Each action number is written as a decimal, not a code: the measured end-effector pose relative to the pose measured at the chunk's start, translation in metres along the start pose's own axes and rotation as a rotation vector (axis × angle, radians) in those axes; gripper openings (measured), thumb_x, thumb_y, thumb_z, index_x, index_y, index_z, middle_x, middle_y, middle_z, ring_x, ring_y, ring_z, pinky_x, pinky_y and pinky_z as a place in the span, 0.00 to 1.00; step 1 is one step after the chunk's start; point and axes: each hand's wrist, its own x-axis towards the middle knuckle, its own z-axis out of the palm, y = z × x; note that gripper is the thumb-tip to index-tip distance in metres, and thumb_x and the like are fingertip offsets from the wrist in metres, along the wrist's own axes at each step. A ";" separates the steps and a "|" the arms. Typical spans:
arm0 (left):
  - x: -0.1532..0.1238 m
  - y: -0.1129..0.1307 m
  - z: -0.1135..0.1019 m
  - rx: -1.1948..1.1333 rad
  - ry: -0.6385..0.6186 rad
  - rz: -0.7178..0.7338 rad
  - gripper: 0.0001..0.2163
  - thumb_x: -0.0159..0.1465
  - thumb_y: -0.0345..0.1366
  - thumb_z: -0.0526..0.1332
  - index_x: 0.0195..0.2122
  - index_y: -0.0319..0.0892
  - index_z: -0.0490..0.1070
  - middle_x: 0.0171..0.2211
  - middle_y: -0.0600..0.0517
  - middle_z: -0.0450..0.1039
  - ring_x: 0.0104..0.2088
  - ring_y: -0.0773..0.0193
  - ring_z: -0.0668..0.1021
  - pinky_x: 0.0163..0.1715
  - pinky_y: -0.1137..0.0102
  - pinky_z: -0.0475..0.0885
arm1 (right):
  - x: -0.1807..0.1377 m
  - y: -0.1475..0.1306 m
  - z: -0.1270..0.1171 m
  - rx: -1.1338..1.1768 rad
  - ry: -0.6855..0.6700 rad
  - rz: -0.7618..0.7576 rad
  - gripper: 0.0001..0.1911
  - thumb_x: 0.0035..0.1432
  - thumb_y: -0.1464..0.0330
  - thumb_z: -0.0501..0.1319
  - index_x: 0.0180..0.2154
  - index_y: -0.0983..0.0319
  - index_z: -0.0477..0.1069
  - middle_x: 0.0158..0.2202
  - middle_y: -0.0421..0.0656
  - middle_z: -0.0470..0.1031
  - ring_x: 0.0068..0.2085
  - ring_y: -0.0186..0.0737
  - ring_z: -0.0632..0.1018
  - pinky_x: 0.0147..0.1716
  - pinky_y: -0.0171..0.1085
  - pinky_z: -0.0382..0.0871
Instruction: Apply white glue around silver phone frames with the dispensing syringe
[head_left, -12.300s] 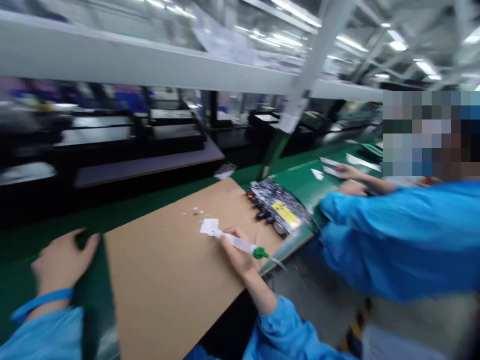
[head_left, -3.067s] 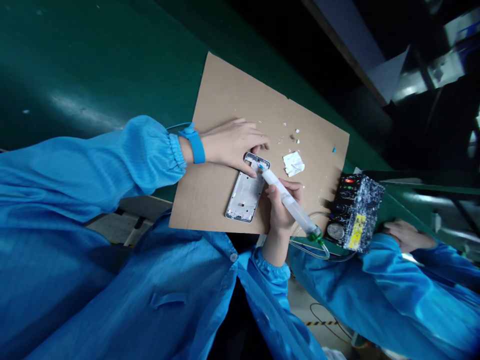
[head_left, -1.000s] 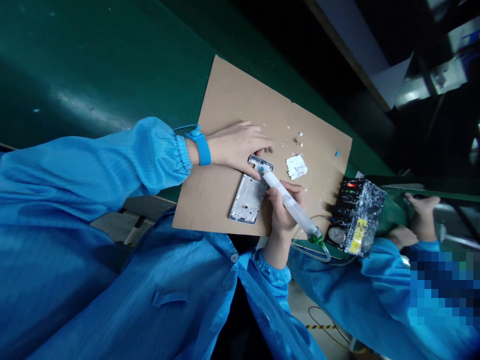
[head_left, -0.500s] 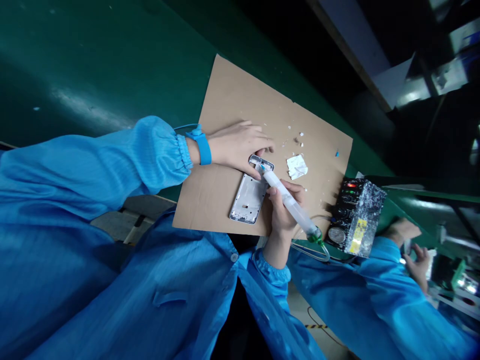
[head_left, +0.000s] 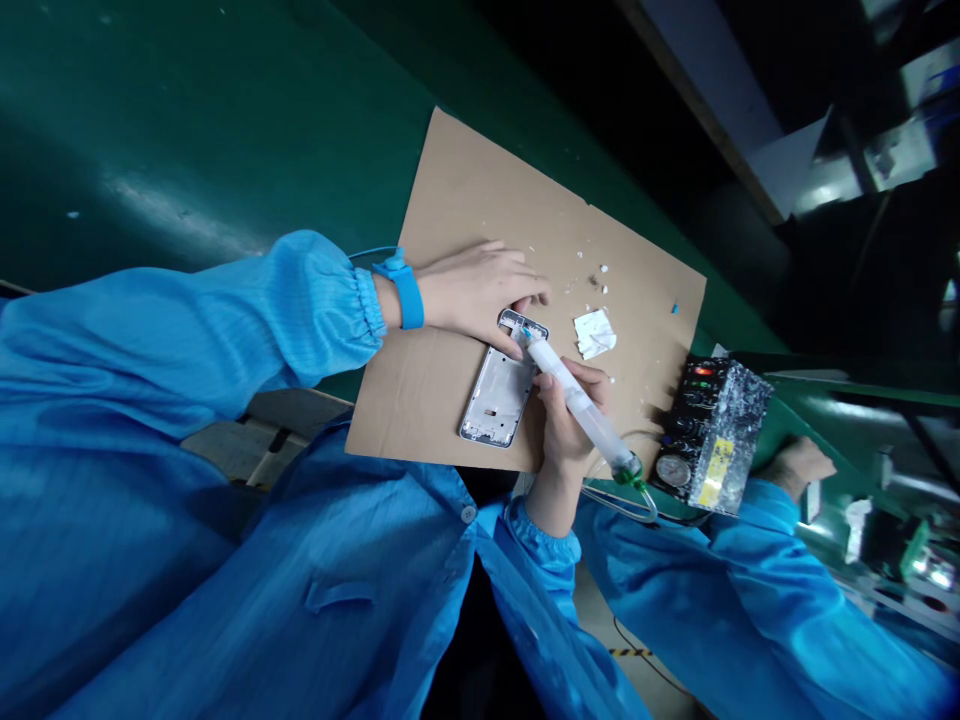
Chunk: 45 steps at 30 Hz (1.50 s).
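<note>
A silvery phone frame [head_left: 497, 395] lies flat on a sheet of brown cardboard [head_left: 420, 390]. Its upper end is held by my left hand [head_left: 484, 295], thumb on the frame and fingers bent round beyond the top edge. My right hand [head_left: 568, 425] is closed round a large translucent dispensing syringe [head_left: 585, 410], which slants down to the left. The syringe's blue needle tip [head_left: 527, 333] is at the frame's upper end; whether it touches cannot be made out. A green cap with a clear hose [head_left: 641, 488] sits on the syringe's rear end.
A crumpled white paper piece [head_left: 595, 333] and small white crumbs [head_left: 604, 268] lie right of the frame. A black control box [head_left: 712, 430] with a gauge stands at the cardboard's right edge. Beyond it is a co-worker's hand [head_left: 806, 463]. A blue strap [head_left: 407, 298] circles my left wrist.
My hands, the syringe and the phone frame look almost unmoved. At the far right, one of the co-worker's hands has gone from where it was, and a small pale object there now shows.
</note>
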 end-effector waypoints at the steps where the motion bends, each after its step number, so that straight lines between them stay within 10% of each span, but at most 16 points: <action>1: 0.000 0.000 0.000 0.002 0.000 -0.001 0.30 0.63 0.60 0.72 0.60 0.49 0.78 0.44 0.48 0.84 0.51 0.47 0.79 0.50 0.58 0.62 | 0.000 0.000 0.000 -0.004 -0.003 0.005 0.23 0.59 0.52 0.79 0.46 0.58 0.78 0.39 0.42 0.84 0.31 0.39 0.82 0.33 0.40 0.80; 33: 0.000 0.001 -0.001 -0.010 0.000 -0.003 0.29 0.63 0.60 0.73 0.59 0.49 0.78 0.45 0.48 0.85 0.51 0.46 0.79 0.50 0.58 0.62 | 0.002 0.003 0.000 -0.018 0.004 0.000 0.26 0.58 0.49 0.79 0.47 0.57 0.78 0.45 0.44 0.84 0.39 0.43 0.85 0.40 0.44 0.84; 45: 0.003 -0.002 -0.010 0.014 -0.023 -0.012 0.30 0.63 0.60 0.73 0.59 0.47 0.77 0.46 0.48 0.85 0.50 0.49 0.80 0.48 0.60 0.64 | 0.001 -0.008 0.001 0.136 0.072 0.040 0.23 0.61 0.50 0.78 0.45 0.59 0.76 0.32 0.39 0.84 0.26 0.37 0.80 0.29 0.37 0.75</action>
